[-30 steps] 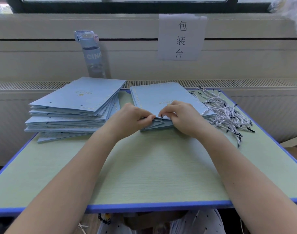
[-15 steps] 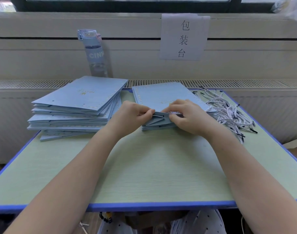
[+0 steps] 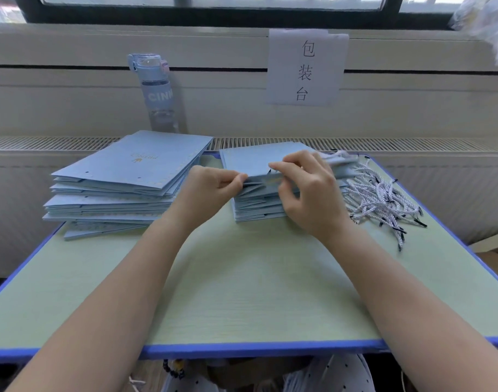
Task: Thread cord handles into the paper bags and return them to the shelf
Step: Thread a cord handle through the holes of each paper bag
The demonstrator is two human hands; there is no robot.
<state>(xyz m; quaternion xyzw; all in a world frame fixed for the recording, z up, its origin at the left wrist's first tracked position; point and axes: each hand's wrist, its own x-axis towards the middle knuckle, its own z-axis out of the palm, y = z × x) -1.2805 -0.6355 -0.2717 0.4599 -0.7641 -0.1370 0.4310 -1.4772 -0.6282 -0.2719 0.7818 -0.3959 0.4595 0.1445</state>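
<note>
Left hand [image 3: 211, 185], right hand [image 3: 310, 193]: both pinching top paper bag [image 3: 253, 162] rim | Handling: likely light, creasable; grip folded rim.

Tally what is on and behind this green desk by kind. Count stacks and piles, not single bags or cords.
Stacks of flat pale-blue paper bags: 2, left stack and right stack
Pile of white twisted cord handles with black tips: 1
Clear plastic water bottle with blue lid: 1
White paper sign with black characters: 1
Total: 5
</note>
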